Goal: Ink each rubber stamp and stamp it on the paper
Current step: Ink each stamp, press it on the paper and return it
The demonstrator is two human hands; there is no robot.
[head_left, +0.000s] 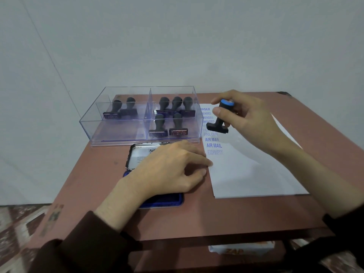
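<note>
My right hand [250, 117] holds a black rubber stamp [219, 123] with a blue cap, lifted and tilted above the top left of the white paper [256, 174]. The paper carries a column of blue prints such as AIR MAIL [213, 142]. My left hand [169, 170] rests flat over the open blue ink pad [163, 201], fingertips touching the paper's left edge. A clear two-compartment box [94, 127] holds several dark stamps [167, 119]: two on the left, several on the right.
Everything sits on a small reddish-brown table [216, 217] against a pale wall. The ink pad's lid [137, 154] stands open just in front of the box. A white packet [240, 251] lies on a shelf under the table. Patterned floor shows at the lower left.
</note>
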